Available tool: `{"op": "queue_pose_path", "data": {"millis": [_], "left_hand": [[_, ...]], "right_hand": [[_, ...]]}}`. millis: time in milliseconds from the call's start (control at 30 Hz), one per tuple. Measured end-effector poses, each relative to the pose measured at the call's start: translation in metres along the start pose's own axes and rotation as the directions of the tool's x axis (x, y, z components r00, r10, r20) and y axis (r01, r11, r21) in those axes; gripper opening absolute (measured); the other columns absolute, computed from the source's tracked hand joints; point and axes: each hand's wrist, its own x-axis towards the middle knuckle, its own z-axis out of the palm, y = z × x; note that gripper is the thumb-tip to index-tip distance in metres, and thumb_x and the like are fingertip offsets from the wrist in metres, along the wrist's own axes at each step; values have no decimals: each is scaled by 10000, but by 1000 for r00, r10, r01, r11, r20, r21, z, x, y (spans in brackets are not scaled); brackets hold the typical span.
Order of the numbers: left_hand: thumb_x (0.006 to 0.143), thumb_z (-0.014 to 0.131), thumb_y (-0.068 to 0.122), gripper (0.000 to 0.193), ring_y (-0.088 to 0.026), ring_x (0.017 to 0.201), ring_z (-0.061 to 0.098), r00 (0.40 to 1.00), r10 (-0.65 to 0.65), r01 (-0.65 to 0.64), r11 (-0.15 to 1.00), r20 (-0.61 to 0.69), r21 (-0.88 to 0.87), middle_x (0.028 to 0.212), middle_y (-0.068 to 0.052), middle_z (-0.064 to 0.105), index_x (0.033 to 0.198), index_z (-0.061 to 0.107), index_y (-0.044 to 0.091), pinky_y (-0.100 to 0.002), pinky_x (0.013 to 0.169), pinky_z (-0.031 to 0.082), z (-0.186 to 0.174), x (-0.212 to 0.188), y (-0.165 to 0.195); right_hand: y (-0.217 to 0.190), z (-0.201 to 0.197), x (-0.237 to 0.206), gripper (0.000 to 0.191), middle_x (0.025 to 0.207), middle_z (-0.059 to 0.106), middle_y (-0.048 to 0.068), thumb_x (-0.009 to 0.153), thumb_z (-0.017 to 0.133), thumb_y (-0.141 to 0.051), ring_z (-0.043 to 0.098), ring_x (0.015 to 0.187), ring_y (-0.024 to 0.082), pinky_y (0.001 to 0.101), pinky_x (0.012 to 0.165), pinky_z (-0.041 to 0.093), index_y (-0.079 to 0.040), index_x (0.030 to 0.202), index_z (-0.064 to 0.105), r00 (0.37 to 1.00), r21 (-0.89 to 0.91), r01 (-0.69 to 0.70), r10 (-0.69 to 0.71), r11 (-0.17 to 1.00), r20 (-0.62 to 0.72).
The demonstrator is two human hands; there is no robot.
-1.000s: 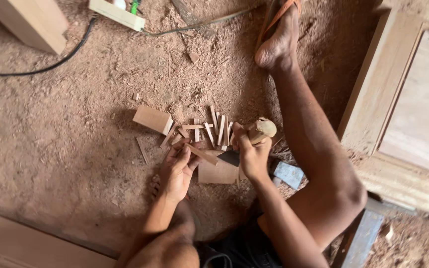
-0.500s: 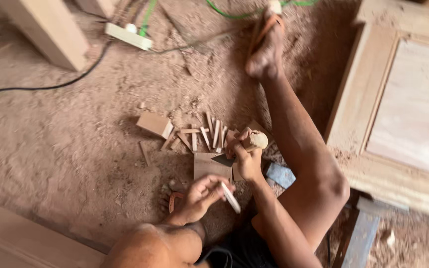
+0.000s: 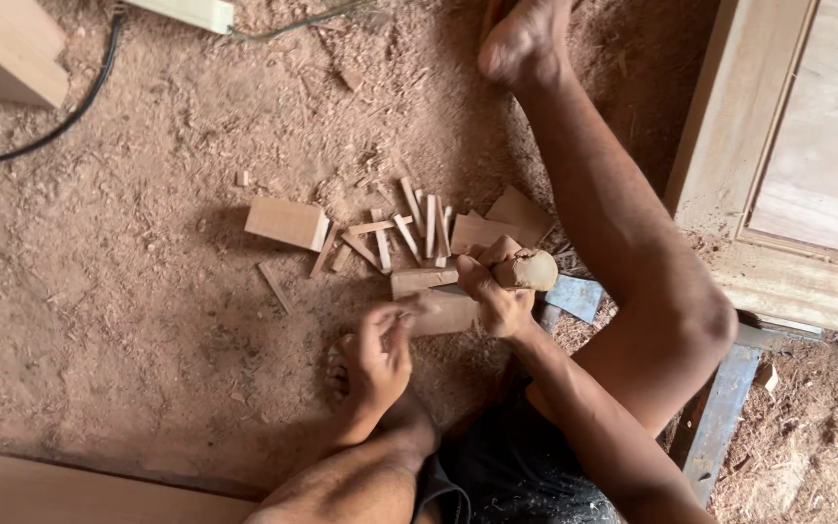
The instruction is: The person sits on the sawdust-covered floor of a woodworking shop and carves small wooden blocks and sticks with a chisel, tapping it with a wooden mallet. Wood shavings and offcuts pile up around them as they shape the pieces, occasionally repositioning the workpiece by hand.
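The sawdust-covered earth floor (image 3: 128, 320) is reddish brown. The small flat rectangular wood block (image 3: 286, 222) is pale tan, and the thin cut wood strips (image 3: 409, 228) are light beige. The round-headed wooden tool handle (image 3: 528, 269) is dull yellowish brown. The flat metal piece (image 3: 575, 295) is blue-grey. The thin electric cable (image 3: 70, 112) is black. The panelled wooden door frame (image 3: 729, 126) is light brown. The shorts (image 3: 516, 475) are black.
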Motion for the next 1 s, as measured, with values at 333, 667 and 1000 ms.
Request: {"op": "queue_pose_path", "data": {"millis": [333, 667, 1000], "left_hand": [[927, 774, 15, 218, -244, 963, 721, 975, 221, -211, 917, 10, 339, 1089, -92, 696, 1117, 667, 28, -321, 795, 613, -20, -9, 24], [938, 778, 51, 197, -196, 859, 699, 907, 403, -420, 872, 120, 252, 978, -92, 651, 1089, 655, 20, -294, 720, 622, -9, -23, -5], [958, 745, 12, 154, -173, 720, 577, 888, 408, -458, 822, 211, 337, 866, -56, 557, 972, 591, 17, -318, 620, 549, -2, -14, -8]], "right_hand": [[-37, 17, -24, 292, 610, 552, 19, 905, 668, 47, 440, 448, 102, 282, 329, 370, -67, 720, 473, 939, -75, -342, 338, 937, -63], [-112, 16, -26, 112, 761, 612, 115, 949, 586, -39, 580, 580, 235, 382, 499, 469, 22, 858, 567, 999, 81, -26, 22, 996, 42], [-102, 10, -35, 148, 693, 623, 97, 894, 610, 15, 599, 525, 221, 387, 548, 537, 2, 763, 543, 992, 272, -28, 61, 962, -113]]}}
